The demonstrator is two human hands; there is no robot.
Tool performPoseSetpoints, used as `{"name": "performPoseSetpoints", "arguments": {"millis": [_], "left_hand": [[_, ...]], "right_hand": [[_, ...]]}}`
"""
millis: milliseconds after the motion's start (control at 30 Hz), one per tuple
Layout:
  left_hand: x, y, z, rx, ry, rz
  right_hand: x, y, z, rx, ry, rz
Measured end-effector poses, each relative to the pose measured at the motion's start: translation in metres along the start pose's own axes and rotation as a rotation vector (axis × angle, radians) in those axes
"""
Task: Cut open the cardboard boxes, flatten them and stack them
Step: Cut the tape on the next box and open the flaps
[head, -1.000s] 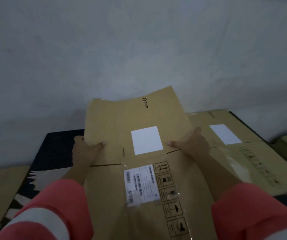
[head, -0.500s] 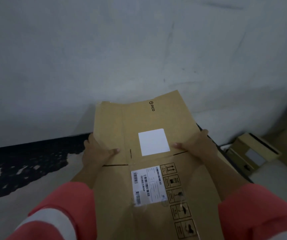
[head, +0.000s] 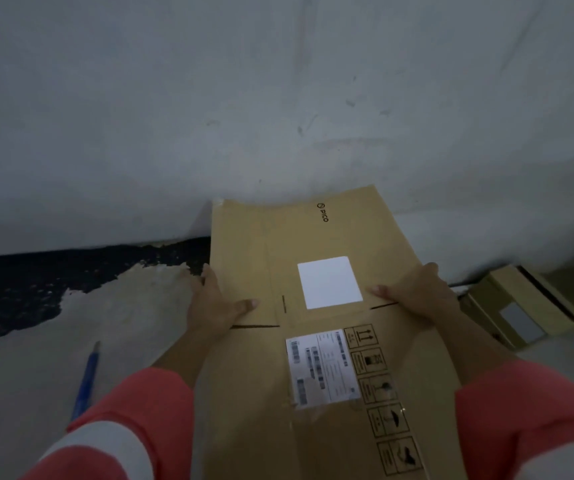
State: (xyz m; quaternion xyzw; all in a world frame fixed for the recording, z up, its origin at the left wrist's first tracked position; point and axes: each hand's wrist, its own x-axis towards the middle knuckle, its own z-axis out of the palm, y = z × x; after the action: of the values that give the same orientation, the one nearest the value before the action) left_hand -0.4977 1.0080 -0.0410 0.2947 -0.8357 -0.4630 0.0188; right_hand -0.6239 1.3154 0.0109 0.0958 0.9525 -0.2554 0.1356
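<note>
Gripping a flattened cardboard box by both side edges, the person holds it out in front, centre-right of view, w/ its far end reaching toward the foot of the pale wall. Left hand clamps the left edge: thumb lies on the top face, pointing right, other fingers go round behind the board, mostly hidden. Right hand clamps the right edge the same way, thumb on top pointing left, fingers curled over the edge. Between the thumbs sits a blank white label; nearer the person is a printed shipping label, text blurred, and just right of it a column of handling symbols. PICO logo is printed near the far end. Slits show in the board by each thumb. Coral sleeves w/ a white band cover both forearms, left sleeve and right sleeve. On the floor at left, a blue pen lies well apart from the box, partly behind the left sleeve. Dark patchy paint covers the floor's far-left part along the wall. At far right, a small cardboard box w/ a grey label and dark strip rests near the right hand, not touching it.
</note>
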Motion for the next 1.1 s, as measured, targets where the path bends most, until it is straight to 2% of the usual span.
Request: {"name": "performPoseSetpoints", "arguments": {"millis": [200, 300, 467, 667, 767, 933, 1000, 1100], "left_hand": [[0.02, -0.003, 0.036, 0.021, 0.005, -0.036], [0.025, -0.009, 0.049, 0.031, 0.047, -0.058], [0.03, -0.017, 0.065, 0.052, 0.109, -0.228], [0.036, -0.017, 0.078, 0.049, 0.168, -0.372], [0.038, -0.021, 0.074, 0.02, 0.155, -0.371], [0.037, -0.027, 0.069, 0.056, 0.158, -0.333], [0.037, -0.026, 0.069, 0.106, 0.13, -0.329], [0.034, -0.019, 0.066, 0.322, 0.097, -0.361]], "right_hand": [[0.055, 0.025, 0.019, 0.125, -0.144, -0.037], [0.073, 0.034, 0.033, 0.142, -0.139, -0.034], [0.083, 0.047, 0.054, 0.078, -0.121, -0.109], [0.092, 0.057, 0.066, 0.002, -0.099, -0.005], [0.092, 0.05, 0.076, 0.079, -0.053, 0.024], [0.087, 0.032, 0.087, -0.003, -0.021, 0.116], [0.087, 0.033, 0.088, -0.029, -0.016, 0.094], [0.081, 0.03, 0.086, -0.098, -0.013, 0.079]]}}
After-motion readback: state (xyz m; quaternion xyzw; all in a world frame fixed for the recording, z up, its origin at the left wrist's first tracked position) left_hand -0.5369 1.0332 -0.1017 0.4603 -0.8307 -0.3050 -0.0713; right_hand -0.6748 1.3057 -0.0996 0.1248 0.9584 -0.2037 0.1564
